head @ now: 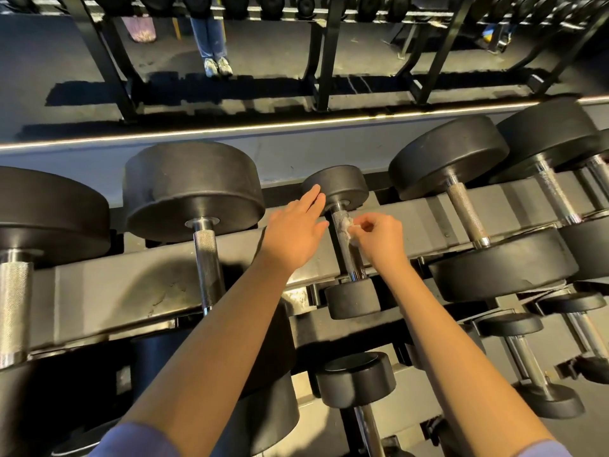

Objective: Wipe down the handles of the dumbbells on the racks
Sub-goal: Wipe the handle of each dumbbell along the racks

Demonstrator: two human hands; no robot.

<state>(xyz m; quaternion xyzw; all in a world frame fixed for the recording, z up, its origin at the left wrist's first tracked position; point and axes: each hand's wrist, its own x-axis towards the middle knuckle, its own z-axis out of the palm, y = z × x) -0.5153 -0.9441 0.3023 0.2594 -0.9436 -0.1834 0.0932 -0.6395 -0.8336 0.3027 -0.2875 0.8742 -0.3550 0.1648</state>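
A small black dumbbell (342,188) lies on the top tier of the rack (138,291), its chrome handle (346,255) running toward me. My right hand (379,240) pinches a small crumpled white wipe (349,229) against the upper part of that handle. My left hand (296,229) is flat with fingers extended, resting beside the handle, fingertips touching the far head of the small dumbbell. Bigger dumbbells flank it, one on the left (194,189) and one on the right (448,156).
More large dumbbells sit at the far left (49,212) and far right (547,133). Lower tiers hold smaller dumbbells (356,377). A mirror behind the rack reflects another rack and a person's legs (214,37).
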